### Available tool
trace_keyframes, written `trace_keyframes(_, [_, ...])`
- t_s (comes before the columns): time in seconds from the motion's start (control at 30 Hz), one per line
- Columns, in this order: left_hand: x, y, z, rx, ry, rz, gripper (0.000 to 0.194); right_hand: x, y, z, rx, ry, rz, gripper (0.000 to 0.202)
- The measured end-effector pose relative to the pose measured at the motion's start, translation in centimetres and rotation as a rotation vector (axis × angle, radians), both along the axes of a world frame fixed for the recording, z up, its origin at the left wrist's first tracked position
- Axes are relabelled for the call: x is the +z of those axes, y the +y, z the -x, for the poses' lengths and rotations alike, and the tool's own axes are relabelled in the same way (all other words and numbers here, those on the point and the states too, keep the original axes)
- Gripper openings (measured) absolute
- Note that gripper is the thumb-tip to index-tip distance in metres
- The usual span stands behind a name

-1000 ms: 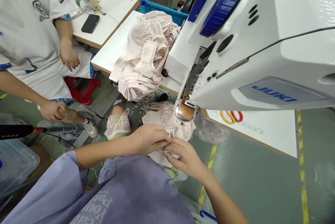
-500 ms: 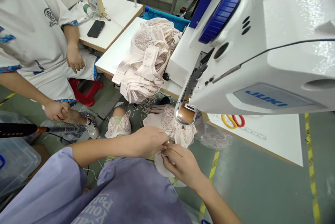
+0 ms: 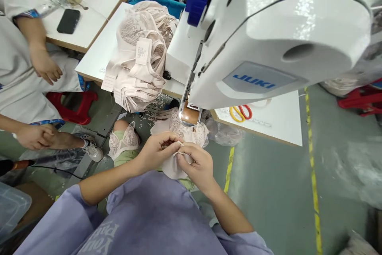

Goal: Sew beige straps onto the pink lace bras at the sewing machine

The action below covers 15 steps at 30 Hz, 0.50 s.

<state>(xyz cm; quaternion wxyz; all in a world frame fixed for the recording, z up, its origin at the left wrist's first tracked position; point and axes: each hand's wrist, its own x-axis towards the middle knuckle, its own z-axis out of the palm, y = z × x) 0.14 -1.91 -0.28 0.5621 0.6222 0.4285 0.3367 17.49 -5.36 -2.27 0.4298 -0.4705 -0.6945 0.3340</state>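
My left hand [image 3: 158, 150] and my right hand [image 3: 197, 162] meet over my lap, both pinching the edge of a pale pink bra [image 3: 172, 168]. A smooth piece of it hangs below my fingers; its lace part [image 3: 200, 135] lies beyond them, under the sewing machine's head [image 3: 268, 56]. What exactly sits between the fingertips is too small to make out. Another lace bra [image 3: 127, 140] rests over my knee on the left. Further off, a pile of the same bras [image 3: 140, 60] with printed labels lies on the machine's table.
Scissors with red and yellow handles [image 3: 240, 113] lie on the table's right part. The machine's rounded arm end [image 3: 189, 115] juts out just above my hands. At left a co-worker's hands [image 3: 36, 135] are near a red stool [image 3: 74, 106]; a black phone [image 3: 69, 21] lies behind.
The view has swung to the right. My hands have come closer together with fingertips level, still on the bra's edge, and my left hand has turned so its thumb shows.
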Motion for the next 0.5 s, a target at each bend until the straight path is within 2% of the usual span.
trace_keyframes(0.13, [-0.7,0.3,0.7,0.012,0.169,-0.256,0.014,0.4,0.2,-0.2,0.033,-0.041,0.014,0.012])
trace_keyframes(0.23, [-1.5,0.4,0.8,0.045,0.209,-0.392,0.016,0.5,0.4,-0.1,0.025,-0.038,0.064,0.013])
trace_keyframes(0.37, [-1.8,0.6,0.5,0.056,0.186,-0.450,0.012,0.3,0.7,0.1,-0.053,0.008,0.114,0.010])
trace_keyframes(0.5, [-1.3,0.9,0.5,0.114,0.206,-0.433,0.011,0.3,1.5,-0.8,-0.144,-0.017,0.151,0.011])
